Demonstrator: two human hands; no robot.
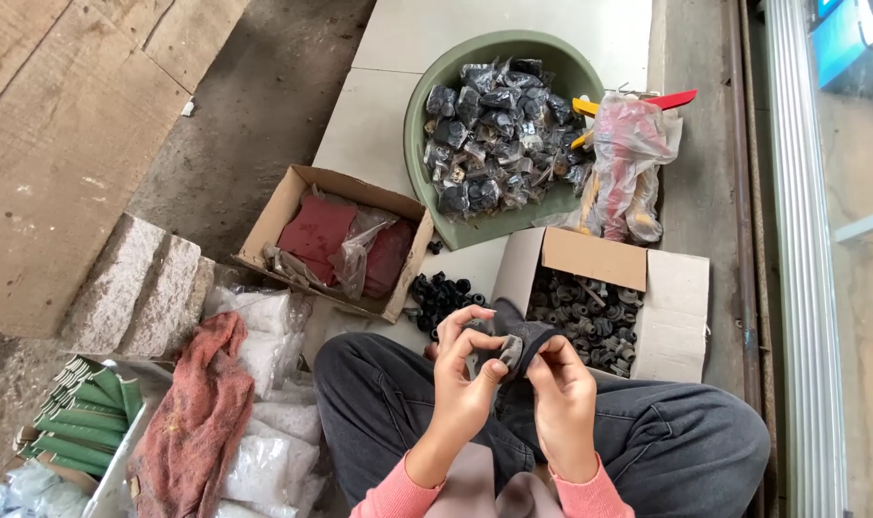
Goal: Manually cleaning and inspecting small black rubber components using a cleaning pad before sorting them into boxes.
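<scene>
Right above the lap, a small dark rubber part in a clear plastic bag sits between both hands, over the crossed knees in grey trousers. The left hand pinches its near-left end, its fingers curled over the top and the thumb pressed up against the crinkled plastic. The right hand grips the other side, its fingers pressed together on the dark piece, which juts up and away beyond them.

Just beyond the hands, on the floor, stands an open cardboard box full of dark rubber parts, and a small loose heap of black parts lies touching its left side. Farther out a green basin holds many bagged black parts. Beside its right rim lies a plastic bag of orange and red items. Toward the left, another cardboard box holds red sheets in plastic. Near the lower left corner lie a reddish cloth, white bags and green packets.
</scene>
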